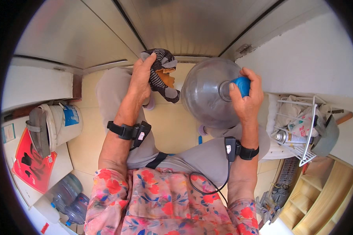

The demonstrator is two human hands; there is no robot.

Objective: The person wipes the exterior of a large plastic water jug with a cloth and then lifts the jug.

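Observation:
Bunched in my left hand (142,73) is a patterned cloth (161,75), black and grey stripes with a mustard-coloured patch. The cloth hangs just left of a large clear plastic water bottle (206,91), apart from it. My right hand (248,94) grips the blue cap (241,86) on the bottle's neck, thumb on the near side and fingers wrapped over the far side. The bottle leans with its neck towards my right, between my right knee and the metal panel. Its base is hidden beneath its round body.
Ahead rise metal door panels (179,26). To the left stands a white bucket (64,123), with blue-capped water bottles (66,188) behind. On the right are a white wire rack (307,132) holding a spray can (291,137) and a wooden shelf unit (314,196).

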